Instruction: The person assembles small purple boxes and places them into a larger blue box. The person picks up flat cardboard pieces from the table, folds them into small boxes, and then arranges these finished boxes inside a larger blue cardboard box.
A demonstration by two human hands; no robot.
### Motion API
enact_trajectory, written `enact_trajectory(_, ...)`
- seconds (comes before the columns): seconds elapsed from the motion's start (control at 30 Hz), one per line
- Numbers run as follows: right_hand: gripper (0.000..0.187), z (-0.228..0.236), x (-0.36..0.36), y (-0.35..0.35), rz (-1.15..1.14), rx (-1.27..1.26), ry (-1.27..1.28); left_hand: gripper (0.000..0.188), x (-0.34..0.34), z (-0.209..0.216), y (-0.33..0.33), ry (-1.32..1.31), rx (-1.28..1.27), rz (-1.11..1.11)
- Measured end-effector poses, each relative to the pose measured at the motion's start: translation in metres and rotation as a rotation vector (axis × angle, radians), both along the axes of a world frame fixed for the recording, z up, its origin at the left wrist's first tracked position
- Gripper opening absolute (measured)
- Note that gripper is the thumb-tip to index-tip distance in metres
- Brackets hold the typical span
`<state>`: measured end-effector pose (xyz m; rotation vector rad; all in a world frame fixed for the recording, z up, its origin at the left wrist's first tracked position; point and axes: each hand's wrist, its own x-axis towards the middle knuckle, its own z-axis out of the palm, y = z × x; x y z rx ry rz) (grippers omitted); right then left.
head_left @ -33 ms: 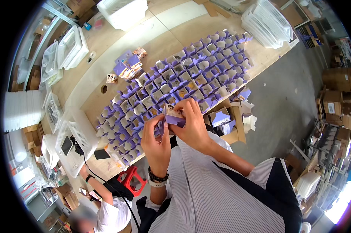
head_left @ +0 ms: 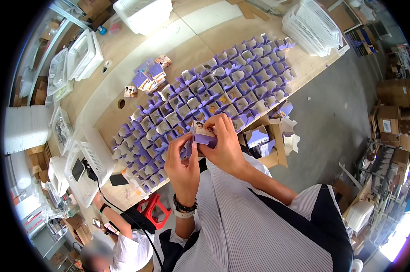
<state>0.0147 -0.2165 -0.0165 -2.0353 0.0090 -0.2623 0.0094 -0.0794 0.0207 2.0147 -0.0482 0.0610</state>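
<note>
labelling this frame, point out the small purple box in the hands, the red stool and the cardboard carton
small purple box [head_left: 204, 135], head view, its top face
red stool [head_left: 153, 211], head view, its seat
cardboard carton [head_left: 277, 156], head view, its right wall

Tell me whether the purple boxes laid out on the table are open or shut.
Open. The purple boxes stand in rows on the table with top flaps up, insides showing.

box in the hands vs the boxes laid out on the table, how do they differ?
The held box is up off the table, gripped by the left hand and right hand; the table boxes sit in rows. The held box looks closed or nearly so; the table boxes stand open-topped, flaps up. Both are small purple cartons.
</note>
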Motion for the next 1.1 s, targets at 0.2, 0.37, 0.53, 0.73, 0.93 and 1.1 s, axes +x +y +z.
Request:
enact_trajectory(0.2, 0.044, 0.010, 0.001, -0.016, 0.188, 0.364, 0.135, 0.013, 0.010, -0.011, 0.004, -0.135, 0.115, 0.124)
enact_trajectory(0.37, 0.035, 0.020, 0.002, -0.025, 0.236, 0.486, 0.269, 0.018, 0.014, -0.020, 0.016, 0.010, 0.012, 0.134)
enact_trajectory(0.53, 0.026, 0.013, -0.001, -0.023, 0.143, 0.605, 0.260, 0.019, 0.014, -0.015, 0.014, 0.155, -0.266, 0.188)
enact_trajectory(0.73, 0.013, 0.022, -0.002, -0.024, 0.104, 0.491, 0.226, 0.021, 0.009, -0.011, 0.012, 0.156, -0.210, 0.137)
enact_trajectory(0.93, 0.020, 0.022, -0.007, -0.023, 0.062, 0.389, 0.183, 0.021, 0.004, -0.010, 0.017, 0.162, -0.261, 0.144)
enact_trajectory(1.1, 0.024, 0.010, -0.022, -0.014, -0.115, 0.126, 0.313, 0.013, -0.005, -0.030, 0.020, -0.104, 0.046, -0.001)
